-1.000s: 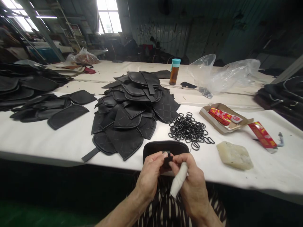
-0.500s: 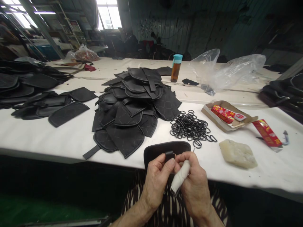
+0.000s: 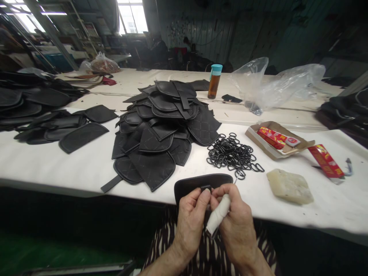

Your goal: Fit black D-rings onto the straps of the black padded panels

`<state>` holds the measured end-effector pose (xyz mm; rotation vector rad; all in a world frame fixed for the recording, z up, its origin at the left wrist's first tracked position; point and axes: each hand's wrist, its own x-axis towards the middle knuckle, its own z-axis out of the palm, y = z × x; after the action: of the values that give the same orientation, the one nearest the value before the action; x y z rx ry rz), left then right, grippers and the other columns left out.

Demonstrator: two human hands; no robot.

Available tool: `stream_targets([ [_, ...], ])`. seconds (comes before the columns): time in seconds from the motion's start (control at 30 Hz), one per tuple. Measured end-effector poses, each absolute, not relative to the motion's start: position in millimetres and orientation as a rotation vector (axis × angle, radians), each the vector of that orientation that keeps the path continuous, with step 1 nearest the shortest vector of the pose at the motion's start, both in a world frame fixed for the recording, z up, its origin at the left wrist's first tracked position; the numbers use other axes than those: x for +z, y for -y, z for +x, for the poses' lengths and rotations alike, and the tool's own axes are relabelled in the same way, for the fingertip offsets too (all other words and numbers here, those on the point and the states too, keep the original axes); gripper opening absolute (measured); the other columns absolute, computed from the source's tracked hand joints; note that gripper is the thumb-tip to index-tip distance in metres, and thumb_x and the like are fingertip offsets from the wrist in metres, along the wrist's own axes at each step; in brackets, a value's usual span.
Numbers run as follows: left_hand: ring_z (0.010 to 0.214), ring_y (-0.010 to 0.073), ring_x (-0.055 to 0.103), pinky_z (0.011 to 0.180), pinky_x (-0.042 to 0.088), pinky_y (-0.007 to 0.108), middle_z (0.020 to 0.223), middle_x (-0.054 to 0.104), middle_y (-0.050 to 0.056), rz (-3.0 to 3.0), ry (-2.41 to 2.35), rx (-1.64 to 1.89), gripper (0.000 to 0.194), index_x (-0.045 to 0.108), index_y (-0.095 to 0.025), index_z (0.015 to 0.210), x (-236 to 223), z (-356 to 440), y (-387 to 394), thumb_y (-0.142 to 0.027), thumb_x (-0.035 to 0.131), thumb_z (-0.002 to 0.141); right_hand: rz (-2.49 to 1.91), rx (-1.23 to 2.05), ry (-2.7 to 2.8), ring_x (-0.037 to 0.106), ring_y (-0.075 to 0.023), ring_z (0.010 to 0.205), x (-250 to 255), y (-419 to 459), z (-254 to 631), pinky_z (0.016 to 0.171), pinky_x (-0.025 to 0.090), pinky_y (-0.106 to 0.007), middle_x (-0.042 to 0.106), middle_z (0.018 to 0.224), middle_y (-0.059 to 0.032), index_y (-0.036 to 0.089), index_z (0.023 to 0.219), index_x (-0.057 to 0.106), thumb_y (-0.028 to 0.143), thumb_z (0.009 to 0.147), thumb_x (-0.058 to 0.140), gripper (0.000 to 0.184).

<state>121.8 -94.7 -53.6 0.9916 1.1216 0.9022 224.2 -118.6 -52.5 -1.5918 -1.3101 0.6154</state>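
A black leather flap with piped edges is at the table's front edge, over my lap. My left hand is closed on it, thumb pressed on a short folded strap at its middle. In my closed right hand lies an awl with a white-wrapped handle, its thin metal tip pointing up and away past my fingers. The right fingertips meet the left ones at the strap; what they pinch there is hidden. Just beyond the awl tip lies a heap of black metal rings.
A tall pile of black leather flaps stands left of the rings, with more flaps farther left. To the right are a yellowish wax-like block, a cardboard tray and a red packet. Behind stands a bottle.
My left thumb has shifted up onto the folded strap, which now shows less. The right hand keeps the awl in nearly the same place.
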Motion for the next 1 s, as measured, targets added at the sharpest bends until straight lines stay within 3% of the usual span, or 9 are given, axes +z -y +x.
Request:
stream_targets([
  [0.23, 0.069, 0.0129, 0.053, 0.067, 0.043, 0.022, 0.072, 0.064, 0.003, 0.965, -1.079, 0.913, 0.031, 0.069, -0.014, 0.084, -47.4, 119.3, 92.2, -0.040, 0.053, 0.084, -1.559, 0.422, 1.420, 0.059, -0.0111, 0.055, -50.6, 125.7, 223.5, 0.051, 0.048, -0.020, 0.062, 0.071, 0.0017, 0.023, 0.084, 0.049, 0.022, 0.087, 0.050, 0.003],
  [0.37, 0.078, 0.0170, 0.060, 0.081, 0.045, 0.028, 0.077, 0.068, 0.007, 0.875, -1.000, 0.954, 0.030, 0.069, -0.012, 0.088, -47.0, 119.4, 91.3, -0.037, 0.054, 0.084, -1.451, 0.023, 1.434, 0.061, -0.0208, 0.091, -45.1, 124.0, 236.7, 0.078, 0.049, -0.035, 0.062, 0.104, -0.0092, 0.022, 0.091, 0.050, 0.016, 0.082, 0.058, 0.014],
  [0.43, 0.075, 0.0181, 0.062, 0.079, 0.047, 0.031, 0.078, 0.069, 0.008, 0.772, -0.925, 0.942, 0.029, 0.068, -0.011, 0.087, -47.6, 119.7, 91.2, -0.037, 0.054, 0.084, -1.432, 0.136, 1.414, 0.058, -0.0233, 0.100, -41.6, 115.4, 244.5, 0.080, 0.049, -0.038, 0.060, 0.112, -0.0104, 0.023, 0.091, 0.049, 0.018, 0.082, 0.058, 0.014],
  [0.5, 0.071, 0.0181, 0.063, 0.075, 0.049, 0.031, 0.076, 0.069, 0.009, 0.677, -0.894, 0.915, 0.028, 0.066, -0.011, 0.084, -46.5, 119.0, 90.8, -0.037, 0.056, 0.083, -1.453, 0.447, 1.325, 0.061, -0.0206, 0.090, -39.0, 104.4, 249.9, 0.071, 0.050, -0.034, 0.063, 0.106, -0.0072, 0.023, 0.087, 0.048, 0.023, 0.083, 0.055, 0.008],
  [0.6, 0.063, 0.0165, 0.063, 0.070, 0.050, 0.030, 0.071, 0.069, 0.009, 0.570, -0.914, 0.845, 0.025, 0.064, -0.010, 0.079, -40.8, 115.2, 89.2, -0.035, 0.059, 0.080, -1.430, 0.741, 1.174, 0.059, -0.0149, 0.073, -38.5, 91.8, 252.2, 0.062, 0.047, -0.026, 0.065, 0.090, -0.0010, 0.022, 0.078, 0.045, 0.027, 0.081, 0.058, 0.015],
  [1.0, 0.060, 0.0159, 0.064, 0.067, 0.051, 0.030, 0.068, 0.069, 0.008, 0.554, -0.994, 0.785, 0.020, 0.060, -0.011, 0.079, -32.8, 110.6, 87.5, -0.031, 0.062, 0.078, -1.358, 0.817, 1.119, 0.055, -0.0133, 0.076, -41.2, 93.1, 247.4, 0.061, 0.041, -0.023, 0.062, 0.088, 0.0014, 0.022, 0.076, 0.043, 0.024, 0.080, 0.058, 0.015],
])
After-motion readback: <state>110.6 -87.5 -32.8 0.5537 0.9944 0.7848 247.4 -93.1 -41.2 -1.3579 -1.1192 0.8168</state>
